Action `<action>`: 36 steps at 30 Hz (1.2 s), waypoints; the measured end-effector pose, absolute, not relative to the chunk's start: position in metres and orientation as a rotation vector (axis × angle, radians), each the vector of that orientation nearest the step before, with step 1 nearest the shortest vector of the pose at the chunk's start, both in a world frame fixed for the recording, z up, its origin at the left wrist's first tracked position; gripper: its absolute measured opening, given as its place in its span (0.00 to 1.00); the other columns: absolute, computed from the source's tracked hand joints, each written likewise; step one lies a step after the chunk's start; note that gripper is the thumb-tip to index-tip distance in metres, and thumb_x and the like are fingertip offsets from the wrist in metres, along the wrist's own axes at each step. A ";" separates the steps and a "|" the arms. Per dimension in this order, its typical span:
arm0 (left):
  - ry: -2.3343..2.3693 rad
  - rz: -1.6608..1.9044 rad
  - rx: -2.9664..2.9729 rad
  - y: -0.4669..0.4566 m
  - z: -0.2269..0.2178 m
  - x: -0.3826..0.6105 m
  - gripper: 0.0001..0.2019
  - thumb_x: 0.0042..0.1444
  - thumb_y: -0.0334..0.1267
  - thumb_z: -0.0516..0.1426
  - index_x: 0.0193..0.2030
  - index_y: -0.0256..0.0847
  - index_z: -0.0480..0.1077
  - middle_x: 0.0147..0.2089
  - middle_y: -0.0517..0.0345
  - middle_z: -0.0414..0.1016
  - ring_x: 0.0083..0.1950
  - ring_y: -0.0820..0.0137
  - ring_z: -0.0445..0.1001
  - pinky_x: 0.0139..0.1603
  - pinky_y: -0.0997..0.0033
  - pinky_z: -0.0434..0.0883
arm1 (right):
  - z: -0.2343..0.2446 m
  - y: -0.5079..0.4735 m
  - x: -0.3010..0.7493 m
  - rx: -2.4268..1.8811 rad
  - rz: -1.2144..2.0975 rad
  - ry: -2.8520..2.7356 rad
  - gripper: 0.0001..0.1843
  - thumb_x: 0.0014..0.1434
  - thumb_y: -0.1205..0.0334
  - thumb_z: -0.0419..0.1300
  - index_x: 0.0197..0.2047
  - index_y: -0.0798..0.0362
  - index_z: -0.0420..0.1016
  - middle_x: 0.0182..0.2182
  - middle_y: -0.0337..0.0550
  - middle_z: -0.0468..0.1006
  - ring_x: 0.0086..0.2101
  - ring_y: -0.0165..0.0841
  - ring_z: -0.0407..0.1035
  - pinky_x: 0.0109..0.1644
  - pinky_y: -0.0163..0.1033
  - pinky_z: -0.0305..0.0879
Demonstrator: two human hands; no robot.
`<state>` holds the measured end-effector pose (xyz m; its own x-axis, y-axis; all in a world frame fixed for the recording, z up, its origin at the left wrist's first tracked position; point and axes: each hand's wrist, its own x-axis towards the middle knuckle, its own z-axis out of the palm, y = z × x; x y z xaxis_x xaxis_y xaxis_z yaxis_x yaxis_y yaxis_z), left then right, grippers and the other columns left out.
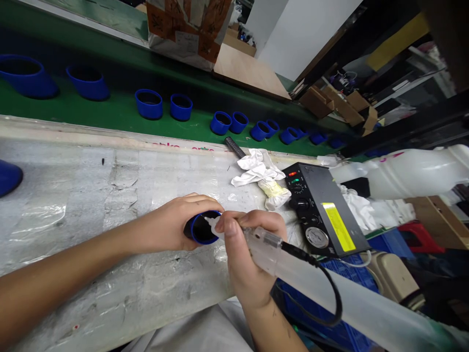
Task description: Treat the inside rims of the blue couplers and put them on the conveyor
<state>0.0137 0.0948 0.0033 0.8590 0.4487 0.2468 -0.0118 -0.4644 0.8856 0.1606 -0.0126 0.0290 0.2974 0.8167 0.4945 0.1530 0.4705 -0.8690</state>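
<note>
My left hand [176,222] is wrapped round a blue oval cup-like part [201,240], its dark opening turned up toward me. In my right hand [252,264] is a translucent dispensing syringe [311,283], thumb and fingers closed near its front end. Its thin white nozzle points left into the mouth of the blue part. I cannot tell whether the tip touches the inner wall. A black cable [335,288] loops from a clear clip on the syringe. Several similar blue parts [148,104] stand in a line on the green belt beyond.
A black dispenser box [326,210] with a gauge and lit indicators sits right of my hands. Beside it lie crumpled white tissues [256,166] and a black ribbed handle [234,146]. A white plastic bottle [414,168] lies behind. Another blue part [8,177] is at the left edge.
</note>
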 end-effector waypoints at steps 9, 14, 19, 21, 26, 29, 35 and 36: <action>0.356 0.543 2.025 0.094 -0.001 0.013 0.26 0.58 0.27 0.67 0.62 0.44 0.70 0.61 0.59 0.77 0.62 0.64 0.75 0.63 0.68 0.70 | 0.024 -0.007 0.168 -0.968 0.489 -1.174 0.09 0.73 0.71 0.64 0.49 0.46 0.71 0.37 0.33 0.81 0.37 0.31 0.79 0.45 0.38 0.75; 0.363 0.535 2.023 0.094 -0.002 0.012 0.26 0.59 0.29 0.66 0.63 0.46 0.70 0.62 0.58 0.77 0.63 0.62 0.75 0.63 0.67 0.71 | 0.024 -0.007 0.169 -0.978 0.484 -1.139 0.09 0.74 0.70 0.65 0.48 0.47 0.71 0.37 0.33 0.80 0.37 0.30 0.79 0.45 0.37 0.76; 0.363 0.536 2.015 0.095 -0.002 0.013 0.25 0.58 0.29 0.66 0.61 0.45 0.70 0.61 0.58 0.76 0.64 0.62 0.74 0.64 0.67 0.70 | 0.024 -0.011 0.171 -1.020 0.447 -1.136 0.08 0.74 0.69 0.65 0.47 0.46 0.71 0.35 0.33 0.80 0.36 0.32 0.79 0.43 0.38 0.76; 0.370 0.532 2.021 0.095 -0.002 0.013 0.24 0.58 0.29 0.66 0.60 0.45 0.70 0.61 0.58 0.76 0.64 0.62 0.74 0.64 0.66 0.70 | 0.025 -0.013 0.172 -1.042 0.434 -1.136 0.08 0.74 0.69 0.65 0.47 0.46 0.71 0.35 0.33 0.79 0.36 0.32 0.79 0.43 0.38 0.75; 0.377 0.542 2.030 0.095 -0.005 0.013 0.25 0.57 0.29 0.66 0.60 0.45 0.69 0.60 0.57 0.77 0.63 0.61 0.74 0.65 0.64 0.70 | 0.025 -0.020 0.173 -1.108 0.431 -1.134 0.09 0.74 0.71 0.63 0.47 0.47 0.70 0.37 0.34 0.80 0.37 0.30 0.79 0.43 0.34 0.75; 0.395 0.549 2.032 0.091 -0.006 0.016 0.27 0.56 0.28 0.67 0.61 0.45 0.68 0.60 0.56 0.76 0.64 0.60 0.73 0.66 0.61 0.70 | 0.025 -0.025 0.173 -1.146 0.411 -1.134 0.07 0.74 0.67 0.64 0.48 0.46 0.69 0.37 0.37 0.81 0.38 0.33 0.79 0.42 0.36 0.75; 0.691 0.590 2.143 0.107 0.028 -0.021 0.35 0.44 0.19 0.59 0.61 0.45 0.65 0.65 0.53 0.71 0.68 0.58 0.70 0.70 0.57 0.69 | 0.012 -0.043 0.180 -1.347 0.315 -0.877 0.16 0.70 0.46 0.69 0.48 0.45 0.70 0.31 0.39 0.81 0.33 0.40 0.78 0.41 0.42 0.72; 0.833 0.656 2.170 0.117 0.038 -0.038 0.35 0.46 0.21 0.59 0.62 0.45 0.64 0.66 0.52 0.70 0.68 0.58 0.69 0.71 0.57 0.69 | 0.004 -0.046 0.183 -1.402 0.282 -0.871 0.19 0.68 0.42 0.71 0.47 0.45 0.71 0.29 0.39 0.81 0.32 0.42 0.78 0.43 0.45 0.71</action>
<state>-0.0382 0.1172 0.0384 0.6631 0.7221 0.1971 0.3613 -0.5394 0.7606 0.1834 -0.0458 0.0039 0.6701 0.6481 0.3618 0.3131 0.1951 -0.9295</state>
